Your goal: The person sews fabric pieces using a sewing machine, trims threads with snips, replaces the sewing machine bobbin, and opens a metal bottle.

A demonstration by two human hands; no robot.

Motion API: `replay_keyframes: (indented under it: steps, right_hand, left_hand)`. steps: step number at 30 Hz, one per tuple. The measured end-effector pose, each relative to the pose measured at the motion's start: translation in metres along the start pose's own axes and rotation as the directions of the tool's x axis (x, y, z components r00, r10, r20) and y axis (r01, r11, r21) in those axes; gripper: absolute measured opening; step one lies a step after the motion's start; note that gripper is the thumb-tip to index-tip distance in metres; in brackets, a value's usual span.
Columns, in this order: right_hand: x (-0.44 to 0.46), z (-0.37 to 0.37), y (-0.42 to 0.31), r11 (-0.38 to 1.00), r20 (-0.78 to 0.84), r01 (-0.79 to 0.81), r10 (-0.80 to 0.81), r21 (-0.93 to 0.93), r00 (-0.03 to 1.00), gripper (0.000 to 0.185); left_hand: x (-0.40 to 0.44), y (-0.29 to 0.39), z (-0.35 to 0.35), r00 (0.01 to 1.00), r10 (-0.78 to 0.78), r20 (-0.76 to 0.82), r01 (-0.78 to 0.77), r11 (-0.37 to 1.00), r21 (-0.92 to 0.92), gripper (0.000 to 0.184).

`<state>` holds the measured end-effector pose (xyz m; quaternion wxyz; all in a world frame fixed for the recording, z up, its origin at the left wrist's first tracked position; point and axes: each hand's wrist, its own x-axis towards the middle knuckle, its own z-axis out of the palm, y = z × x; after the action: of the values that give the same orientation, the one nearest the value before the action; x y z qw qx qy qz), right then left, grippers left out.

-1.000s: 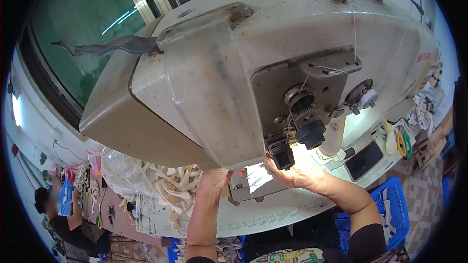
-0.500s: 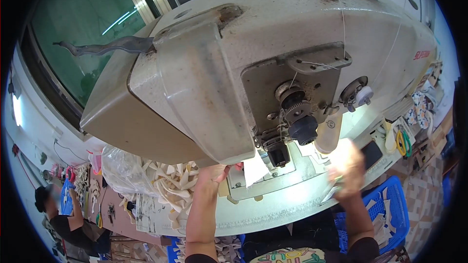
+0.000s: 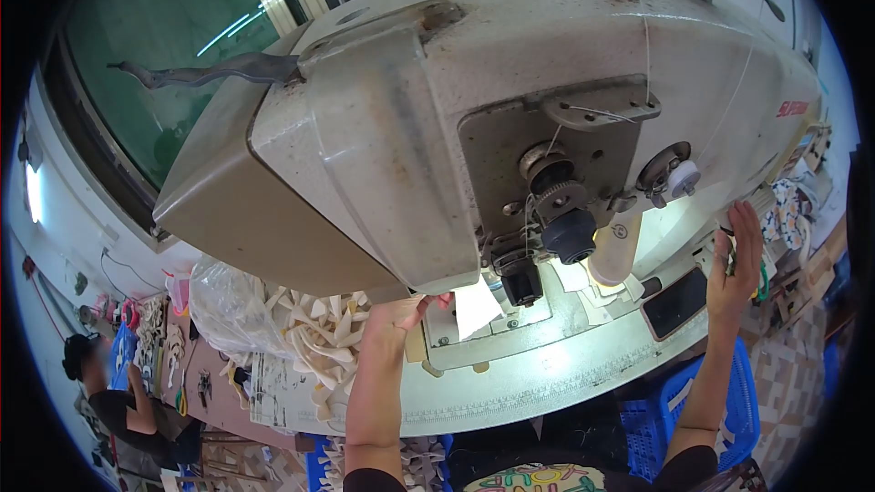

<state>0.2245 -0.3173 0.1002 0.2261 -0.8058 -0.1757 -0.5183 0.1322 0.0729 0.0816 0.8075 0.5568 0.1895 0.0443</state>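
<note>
My left hand is beneath the sewing machine head, fingers bent and pinched at the left edge of a white fabric piece. The machine hides part of those fingers. That piece stands beside the dark presser area. Far to the right, my right hand is raised near the end of the machine bed, fingers stretched upward. A small dark thing shows near its thumb; I cannot make out what it is. Green-handled scissors lie partly hidden behind this hand.
Cream fabric strips and a clear plastic bag lie left of the machine. White pieces and a black phone-like slab are on the bed. A blue basket stands below. Another person works at far left.
My right hand has moved right and up, from beside the white pieces to the bed's right end, uncovering the black slab. My left hand stays at the fabric piece.
</note>
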Motion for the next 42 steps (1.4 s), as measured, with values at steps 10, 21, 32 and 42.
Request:
replay_keyframes:
  steps: [10, 21, 32, 42]
  right_hand:
    - [-0.022, 0.009, 0.006, 0.999, -0.018, 0.032, -0.032, -0.007, 0.999, 0.029]
    - [0.110, -0.036, 0.192, 0.959, -0.363, -0.277, 0.236, -0.065, 0.901, 0.045]
    - [0.170, -0.011, 0.288, 0.604, -0.018, -0.558, 0.687, 0.569, 0.726, 0.053]
    - [0.137, 0.000, 0.303, 0.601, -0.024, -0.580, 0.706, 0.550, 0.708, 0.051]
  left_hand:
    - [0.007, 0.002, -0.004, 0.997, 0.015, -0.076, -0.022, 0.996, -0.088, 0.009]
    - [0.018, -0.010, -0.019, 0.984, -0.050, -0.171, 0.034, 0.995, -0.095, 0.010]
    - [-0.001, 0.003, -0.003, 0.995, -0.076, -0.057, 0.073, 0.997, -0.037, 0.008]
    - [-0.008, 0.006, 0.004, 1.000, -0.029, -0.006, 0.029, 0.998, 0.050, 0.008]
